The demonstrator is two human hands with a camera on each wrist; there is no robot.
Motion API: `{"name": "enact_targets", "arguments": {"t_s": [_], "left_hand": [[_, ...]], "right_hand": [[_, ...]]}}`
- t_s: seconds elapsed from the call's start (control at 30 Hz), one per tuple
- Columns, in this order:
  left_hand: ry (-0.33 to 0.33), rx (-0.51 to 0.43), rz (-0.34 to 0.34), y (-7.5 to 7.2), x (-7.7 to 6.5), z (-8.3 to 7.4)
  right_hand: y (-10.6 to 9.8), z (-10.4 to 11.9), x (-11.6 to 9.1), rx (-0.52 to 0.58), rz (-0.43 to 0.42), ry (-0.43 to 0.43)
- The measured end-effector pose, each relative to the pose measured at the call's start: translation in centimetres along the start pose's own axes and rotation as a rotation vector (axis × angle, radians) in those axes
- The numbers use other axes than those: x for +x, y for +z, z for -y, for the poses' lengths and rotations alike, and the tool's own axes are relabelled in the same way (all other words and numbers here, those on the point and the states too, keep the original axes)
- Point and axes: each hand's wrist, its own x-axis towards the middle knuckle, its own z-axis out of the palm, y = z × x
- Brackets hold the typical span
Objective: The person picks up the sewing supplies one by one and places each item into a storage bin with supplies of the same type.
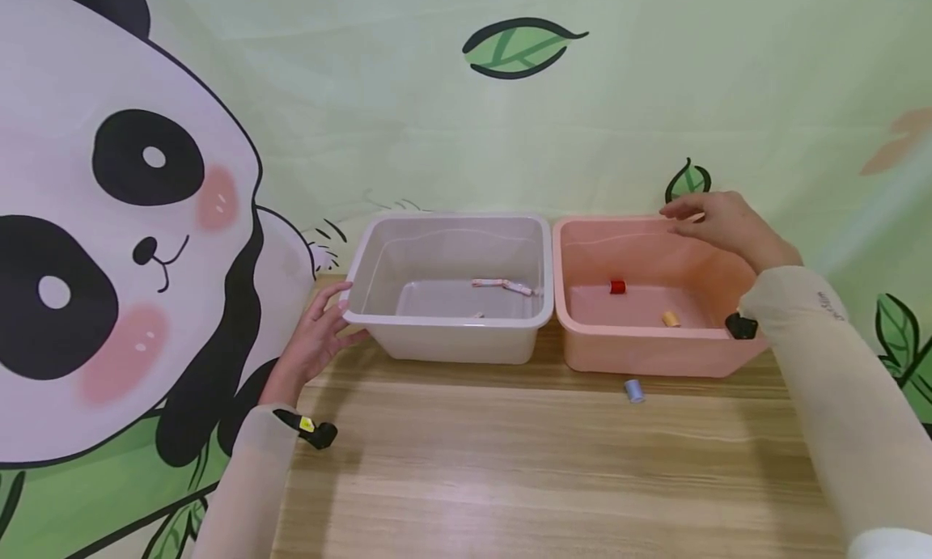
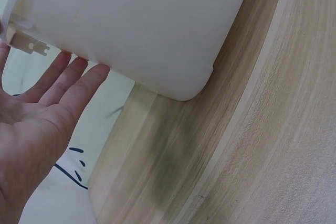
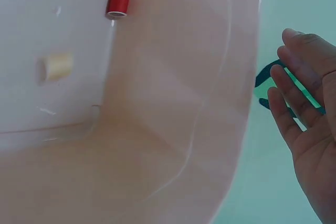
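Observation:
My left hand is at the left end of the white bin. In the left wrist view its fingers are extended, fingertips against the bin's outer wall. Over the back right rim of the pink bin hovers my right hand, with loosely bent fingers and nothing held. A red thread spool and a yellow thread spool lie inside the pink bin. On the table in front of it is a light blue thread spool. Thin pinkish pieces rest in the white bin.
Both bins stand side by side at the back of the wooden table. Behind them hangs a pale green cloth printed with a panda and leaves. A small beige tab shows under the white bin's rim.

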Motion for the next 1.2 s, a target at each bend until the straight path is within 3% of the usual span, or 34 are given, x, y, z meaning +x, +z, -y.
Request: {"name": "enact_targets", "arguments": {"t_s": [0.27, 0.47, 0.67, 0.77, 0.97, 1.1, 1.2], "left_hand": [[-0.002, 0.007, -0.001, 0.0, -0.1, -0.1], [0.008, -0.008, 0.006, 0.0, -0.1, 0.0], [0.004, -0.006, 0.0, 0.0, 0.0, 0.0], [-0.003, -0.005, -0.004, 0.0, 0.0, 0.0], [-0.007, -0.016, -0.007, 0.1, -0.1, 0.1], [-0.003, -0.016, -0.002, 0.0, -0.1, 0.1], [-0.003, -0.009, -0.002, 0.0, 0.0, 0.0]], "right_hand": [[-1.0, 1.5, -1.5, -0.084, -0.048, -0.113], [-0.8, 3.2, -4.3, -0.082, -0.058, -0.141], [0.0, 3.7, -7.4, -0.086, -0.144, -0.213], [0.7, 3.7, -8.6, -0.102, -0.195, -0.288], [2.4, 3.4, -10.4, -0.109, -0.312, -0.537], [3.8, 3.3, -11.4, -0.066, -0.352, -0.633], [4.8, 3.4, -12.2, -0.041, -0.365, -0.629]]}}
